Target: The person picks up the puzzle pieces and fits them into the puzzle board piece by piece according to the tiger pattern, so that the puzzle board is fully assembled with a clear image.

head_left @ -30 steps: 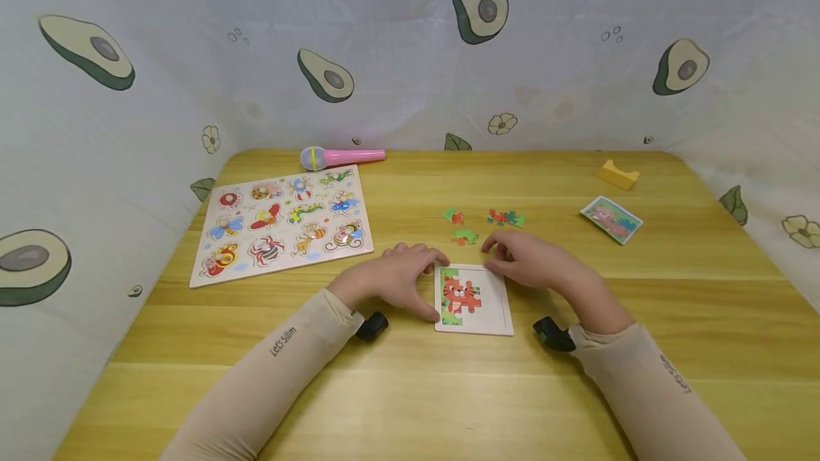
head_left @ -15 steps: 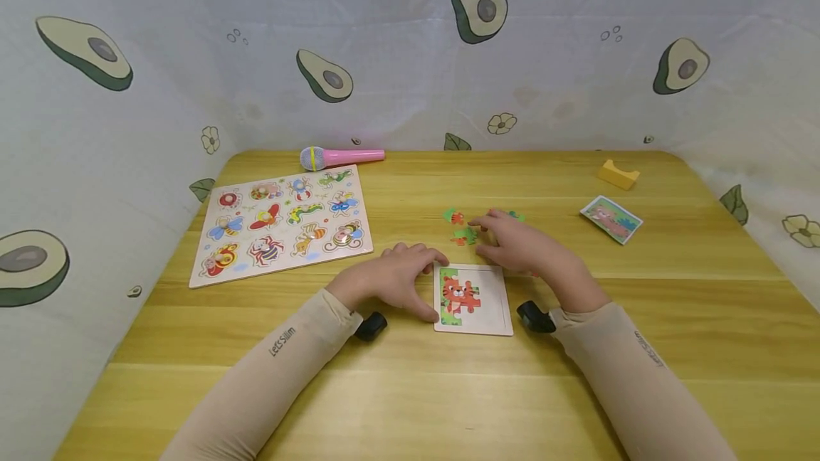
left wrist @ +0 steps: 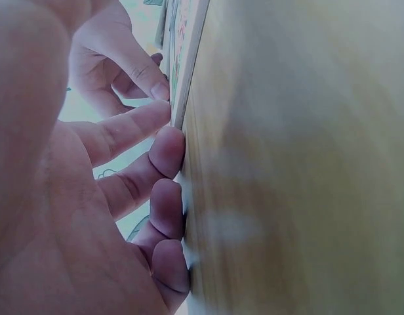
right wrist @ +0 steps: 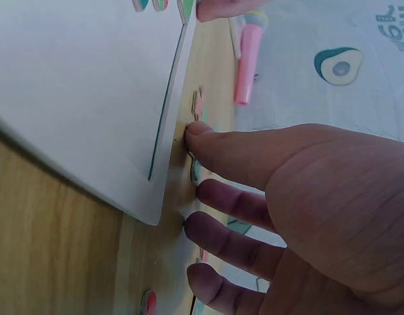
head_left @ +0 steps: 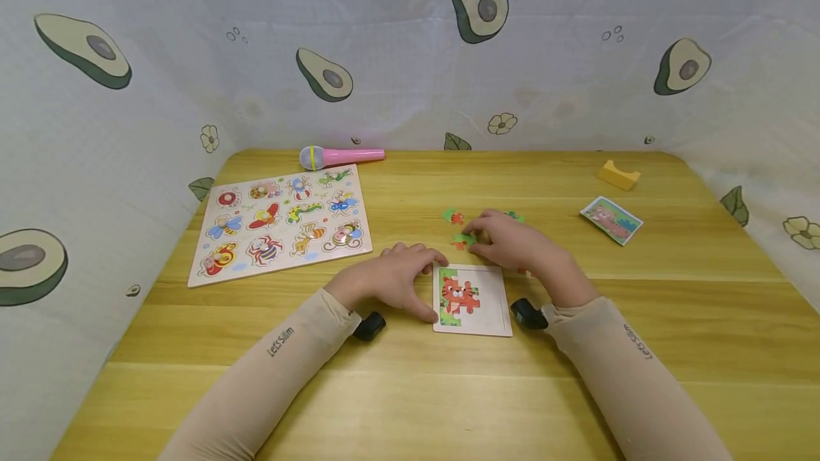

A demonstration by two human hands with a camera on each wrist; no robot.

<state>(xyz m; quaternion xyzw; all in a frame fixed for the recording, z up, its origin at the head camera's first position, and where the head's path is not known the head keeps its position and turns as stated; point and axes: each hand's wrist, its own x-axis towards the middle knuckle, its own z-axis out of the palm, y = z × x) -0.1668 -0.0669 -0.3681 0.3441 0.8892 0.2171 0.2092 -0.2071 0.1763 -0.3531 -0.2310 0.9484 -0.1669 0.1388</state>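
Note:
A square white puzzle board (head_left: 493,304) with joined tiger pieces (head_left: 459,294) along its left side lies flat. My left hand (head_left: 400,279) grips its left edge, thumb at the near corner and index finger at the far one; the left wrist view shows fingertips against the board's side (left wrist: 190,72). Beyond the board, my right hand (head_left: 519,244) pinches a green and orange puzzle piece (head_left: 459,242) at the table between thumb and index finger. In the right wrist view the thumb covers part of that piece (right wrist: 195,170).
Another loose piece (head_left: 455,216) lies behind the pinched one, and a green one (head_left: 515,216) is partly behind my right hand. An insect peg board (head_left: 288,215) and pink microphone (head_left: 352,156) stand left; a picture card (head_left: 611,220) and yellow block (head_left: 618,175) lie right.
My right hand has left the board's top right area, moved up and left, and taken hold of the green and orange piece. The left hand stays at the board.

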